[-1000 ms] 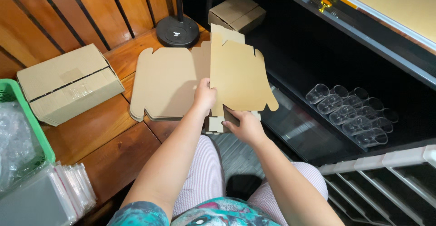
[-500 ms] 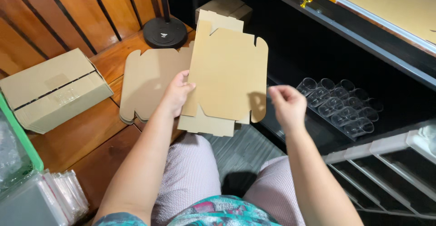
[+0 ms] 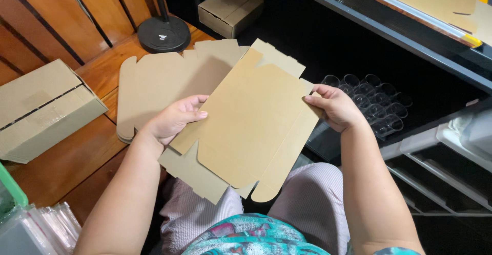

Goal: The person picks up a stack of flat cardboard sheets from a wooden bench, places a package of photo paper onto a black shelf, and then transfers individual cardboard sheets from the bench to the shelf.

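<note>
Head view shows both hands on 1 flat die-cut cardboard blank (image 3: 251,127), held above the lap at the frame's centre. Half a second ago only the left hand gripped it and the right hand hung open and apart at 3 o'clock; now the right hand (image 3: 335,106) has closed on the blank's right edge, fingers curled over a side flap. The left hand (image 3: 174,119) has stayed on the left edge, thumb on top and fingers underneath. The blank has also tilted, its long axis now running from 1 o'clock to 7 o'clock, and it fills more of the picture than before.

Counted: 1 blank in hand; a stack of flat blanks (image 3: 159,81) on the wooden floor (image 3: 66,157) at 10 o'clock, its number of sheets not tellable; 2 made-up cardboard boxes, a large box (image 3: 41,109) at 9 o'clock and a small box (image 3: 230,9) at 12 o'clock; 1 round black stand base (image 3: 164,34) at 11 o'clock; a cluster of clear plastic cups (image 3: 376,104) at 3 o'clock, roughly 12, too overlapped to count exactly.
</note>
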